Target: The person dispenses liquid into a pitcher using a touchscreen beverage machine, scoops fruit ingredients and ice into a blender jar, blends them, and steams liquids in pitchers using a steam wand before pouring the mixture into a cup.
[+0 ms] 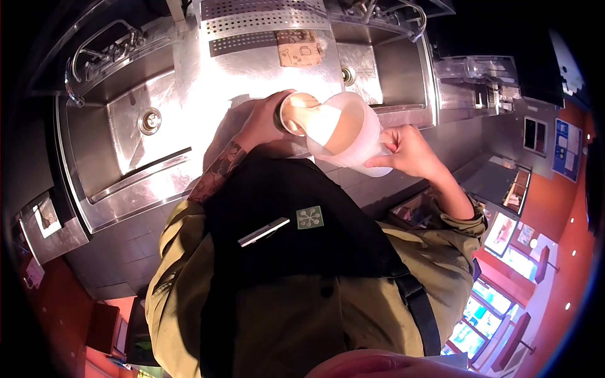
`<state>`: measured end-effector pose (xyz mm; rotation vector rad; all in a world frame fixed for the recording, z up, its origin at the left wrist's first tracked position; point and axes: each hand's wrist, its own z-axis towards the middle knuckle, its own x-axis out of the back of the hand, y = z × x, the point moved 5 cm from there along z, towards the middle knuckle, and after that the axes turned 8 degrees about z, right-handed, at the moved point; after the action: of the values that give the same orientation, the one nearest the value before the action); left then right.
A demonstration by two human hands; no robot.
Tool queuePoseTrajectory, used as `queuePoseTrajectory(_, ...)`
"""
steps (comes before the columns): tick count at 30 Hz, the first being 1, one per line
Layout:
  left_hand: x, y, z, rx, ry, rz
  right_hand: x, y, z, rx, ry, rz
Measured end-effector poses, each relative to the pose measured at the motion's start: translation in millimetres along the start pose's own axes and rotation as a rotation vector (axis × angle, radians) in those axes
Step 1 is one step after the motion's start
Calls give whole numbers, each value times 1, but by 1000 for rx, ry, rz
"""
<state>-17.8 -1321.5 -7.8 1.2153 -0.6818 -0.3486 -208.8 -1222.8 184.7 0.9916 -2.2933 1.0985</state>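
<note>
My left hand (261, 120) is wrapped around a cup (291, 112), whose mouth faces up and shows something pale and creamy inside. My right hand (413, 153) grips a translucent white pitcher (356, 135) at its right side. The pitcher is tilted to the left, and its lip is over or against the rim of the cup. A beige liquid lies inside the pitcher. Bright glare hides whether liquid is running between the two. Both vessels are held in front of my dark apron, near the counter's front edge.
A steel counter (205, 82) runs between a left sink (88, 138) and a right sink (403, 69), each with a faucet. A perforated drain plate (265, 19) is at the back, with a printed brown paper or cloth (300, 49) by it. Steel equipment (482, 79) stands at right.
</note>
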Motion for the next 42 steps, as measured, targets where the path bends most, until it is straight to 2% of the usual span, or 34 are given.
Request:
queuePoseTrajectory(5,-1,-5,-4,-25,-31,-62,2,-7,2,12,-13,-33)
queuePoseTrajectory(20,5,3,-16,31,6,113,11,-49,11,-9,-70,-263)
queuePoseTrajectory(24,0,-6,-17,-35,43,117,11,-69,13,-17,-71,-334)
queuePoseTrajectory(27,-7,-18,-17,-83,69,109,8,-65,19,112,-10,-394)
queuePoseTrajectory(33,1,-9,-15,-13,9,102,4,-87,21,53,-86,-509)
queuePoseTrajectory(39,2,-5,-16,2,23,117,-4,-94,20,267,-40,-678)
queuePoseTrajectory(42,2,-5,-17,-7,25,122,-5,-108,14,187,-135,-728)
